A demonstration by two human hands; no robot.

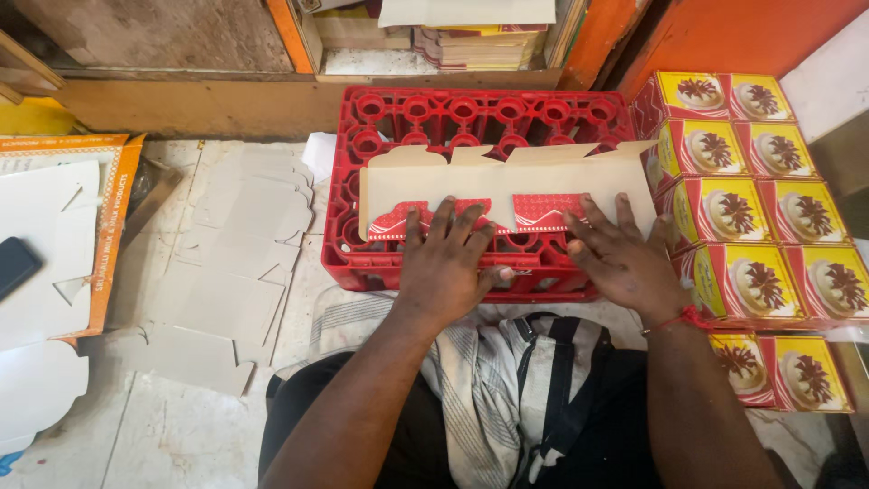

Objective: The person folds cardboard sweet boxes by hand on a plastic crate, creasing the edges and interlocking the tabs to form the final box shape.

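A flat, unfolded cardboard box blank (507, 181) lies plain side up across a red plastic crate (434, 113), with its red printed flaps folded toward me. My left hand (450, 258) presses flat on the left folded flap, fingers spread. Over on the right folded flap my right hand (620, 258) also presses flat, fingers apart. A red thread circles my right wrist. Neither hand grips anything.
Assembled yellow and red printed boxes (769, 217) are stacked in rows at the right. A pile of flat grey blanks (235, 263) lies on the floor to the left, with white card sheets (45, 254) and a dark phone (14, 265) beyond. A striped cloth covers my lap.
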